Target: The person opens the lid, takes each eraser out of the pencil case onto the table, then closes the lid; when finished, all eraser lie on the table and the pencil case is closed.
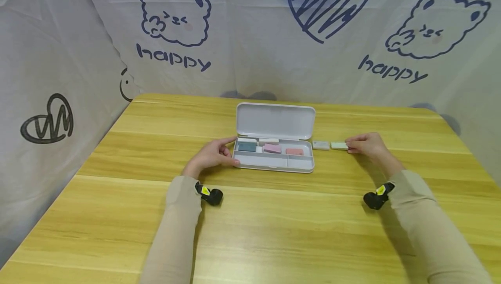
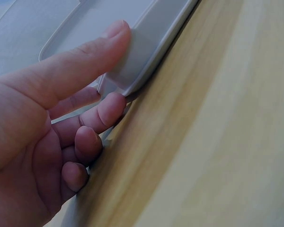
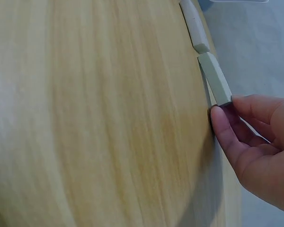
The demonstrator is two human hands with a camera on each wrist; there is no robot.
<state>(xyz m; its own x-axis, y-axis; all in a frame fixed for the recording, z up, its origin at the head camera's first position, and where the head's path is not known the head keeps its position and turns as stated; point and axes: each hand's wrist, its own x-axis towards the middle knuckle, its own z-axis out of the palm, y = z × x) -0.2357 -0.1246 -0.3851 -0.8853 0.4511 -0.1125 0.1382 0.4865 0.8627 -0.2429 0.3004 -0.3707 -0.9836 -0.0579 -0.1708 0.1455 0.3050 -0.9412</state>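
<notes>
Head: hands (image 1: 211, 155) (image 1: 366, 146) clamped, left on case (image 1: 260, 160) edge, right on green block (image 1: 339, 145), roomy tabletop (image 1: 289, 232)

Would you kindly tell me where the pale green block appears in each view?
Head: right of centre, the pale green block is pinched by the right hand.
Left wrist: not in it.
Right wrist: right of centre, above mid-height, at the fingertips.
Shared landmark: the wooden table.

Even light, pale sheen on tabletop (image 1: 274, 236), soft shadows, dimmer wrist views
</notes>
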